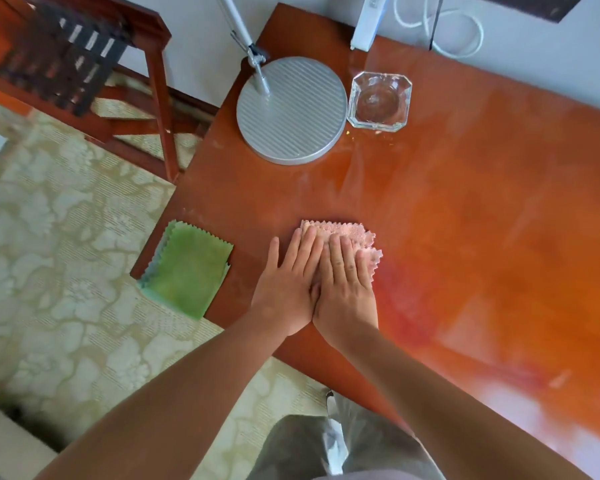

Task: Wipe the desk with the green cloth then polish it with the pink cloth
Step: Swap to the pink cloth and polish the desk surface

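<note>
The wooden desk carries a round lamp base and a glass ashtray at its far side. The green cloth lies folded on the near left corner. Left hand and right hand press the pink cloth flat, fingers straight and close together.

No writing, label, brand, number or sign can be read anywhere in the view; nothing on the worktop shows legible marks.
</note>
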Demonstrator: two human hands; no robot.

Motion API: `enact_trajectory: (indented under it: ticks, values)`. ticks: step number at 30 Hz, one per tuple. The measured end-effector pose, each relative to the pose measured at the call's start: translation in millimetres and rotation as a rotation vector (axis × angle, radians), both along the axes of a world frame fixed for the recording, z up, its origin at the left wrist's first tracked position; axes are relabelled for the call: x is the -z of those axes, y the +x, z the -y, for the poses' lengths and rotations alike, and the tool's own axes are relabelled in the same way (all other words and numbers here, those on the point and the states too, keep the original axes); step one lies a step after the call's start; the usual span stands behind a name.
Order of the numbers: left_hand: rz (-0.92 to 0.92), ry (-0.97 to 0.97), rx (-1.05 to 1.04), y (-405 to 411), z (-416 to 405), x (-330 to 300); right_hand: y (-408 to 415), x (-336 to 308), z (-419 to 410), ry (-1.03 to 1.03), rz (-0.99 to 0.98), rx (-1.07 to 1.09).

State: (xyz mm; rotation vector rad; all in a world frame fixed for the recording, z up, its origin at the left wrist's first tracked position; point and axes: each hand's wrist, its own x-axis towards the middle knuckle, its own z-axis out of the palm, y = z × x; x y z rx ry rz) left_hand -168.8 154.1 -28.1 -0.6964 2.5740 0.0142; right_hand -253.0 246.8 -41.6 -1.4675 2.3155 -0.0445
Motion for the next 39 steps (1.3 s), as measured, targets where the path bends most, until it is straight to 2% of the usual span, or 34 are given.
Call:
enact_trajectory:
  ticks: [3,7,10,14,19,28,32,39]
  values:
    - [0.041,-0.02,-0.033,0.0,20.5,1.0,-0.4,-1.6,24.6,0.012,0.031,-0.012]
    - [0.011,-0.041,-0.038,3.2,47.3,6.5,1.6,-0.7,51.5,0.02,0.024,-0.014]
    - [-0.042,-0.029,-0.008,3.9,60.8,9.8,3.4,-0.3,61.3,0.025,0.023,0.017]
    - [-0.021,0.007,0.057,-6.4,66.6,6.2,0.3,-1.7,60.0,0.046,0.025,0.056]
    - [0.023,-0.002,0.138,-57.2,80.5,-1.4,-38.8,-1.5,67.2,0.027,0.021,0.182]
    - [-0.021,-0.016,0.177,-161.2,65.6,1.9,-134.9,-5.9,51.1,0.027,-0.026,0.297]
    - [-0.038,0.005,0.216,-158.2,41.8,0.3,-124.1,-6.8,24.6,0.016,-0.006,0.362]
    - [-0.059,0.066,0.299,-102.9,1.9,-0.1,-60.4,-7.3,-21.9,-0.01,0.007,0.43]
